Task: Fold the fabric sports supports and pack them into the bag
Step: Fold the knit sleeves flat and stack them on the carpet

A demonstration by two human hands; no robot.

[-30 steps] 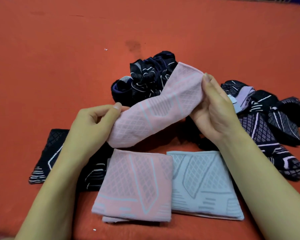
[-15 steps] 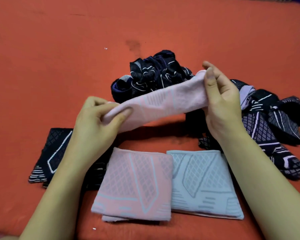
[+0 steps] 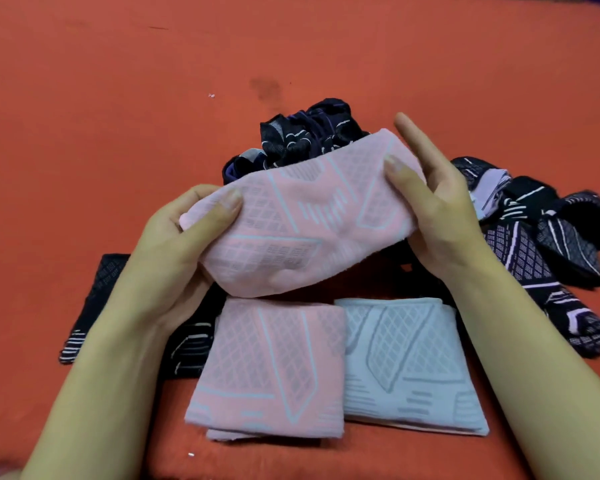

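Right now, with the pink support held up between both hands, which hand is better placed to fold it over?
Probably the right hand: it holds the pink support lightly at its raised far end, fingers mostly straight. The left hand grips the lower end nearer the folded pink support, a natural anchor.

held pink knit support (image 3: pixel 302 233): pale-blue lattice | folded grey-blue fabric support (image 3: pixel 406 368): grey diamonds | dark navy support pile (image 3: pixel 534 251): white stripes | worktop (image 3: pixel 118 116): orange-red

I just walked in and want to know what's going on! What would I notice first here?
First, the long pink knitted fabric support held up in the middle, the left hand gripping one end and the right hand the other. Below it lie a folded pink support and a folded pale blue support side by side on the orange felt table.
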